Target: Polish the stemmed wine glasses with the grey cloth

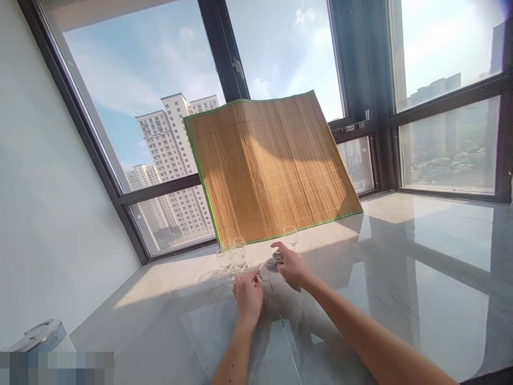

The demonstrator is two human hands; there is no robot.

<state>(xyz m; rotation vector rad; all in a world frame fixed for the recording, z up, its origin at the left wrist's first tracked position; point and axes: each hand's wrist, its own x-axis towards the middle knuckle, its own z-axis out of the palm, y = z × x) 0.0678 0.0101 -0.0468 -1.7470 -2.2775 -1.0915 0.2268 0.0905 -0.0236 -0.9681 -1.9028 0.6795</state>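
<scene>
Between both hands a small clear wine glass (265,268) is tilted on its side, partly hidden and hard to make out. My left hand (247,297) is closed, its thumb and fingers pinching the narrow end of that glass. A crumpled grey cloth (277,259) is in my right hand (292,267), pressed toward the glass's bowl, with the index finger stretched out. Just left of my left hand, several clear stemmed glasses (239,254) stand close together and overlap. Another stemmed glass (290,235) stands upright behind my right hand.
A bamboo mat (276,166) with green edging leans against the window frame (160,190) behind the glasses. Glossy grey tiles (401,278) form the sill, with sunlight and reflections. A white wall (52,187) rises at left, and a round-topped container (44,334) stands at lower left.
</scene>
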